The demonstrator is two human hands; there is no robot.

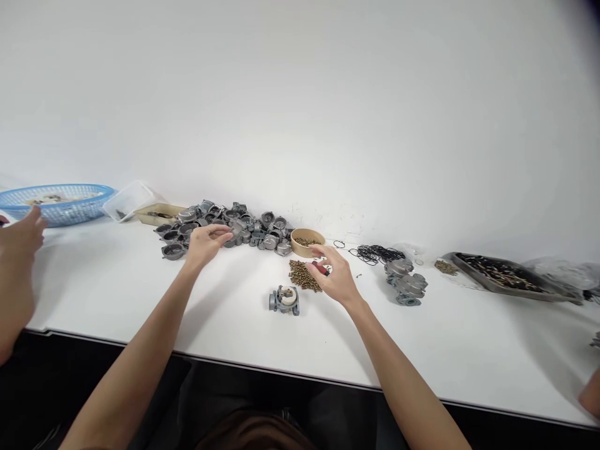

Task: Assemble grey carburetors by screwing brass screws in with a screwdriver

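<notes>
My left hand is at the front of a heap of grey metal carburetor parts, its thumb and fingers drawn together. Whatever lies between the fingertips blends into the heap. My right hand hovers by a small pile of brass jets. A red-handled tool lies across its palm, partly hidden, while the thumb and forefinger stay apart. On the table between my arms sits one carburetor body, with a whitish round part inside it. Just behind the jets stands a round tan tub holding more of them.
Black rubber rings and stacked carburetors lie to the right, before a dark tray of small parts. On the left are a blue basket, a clear bin and another person's hand. A white wall rises behind.
</notes>
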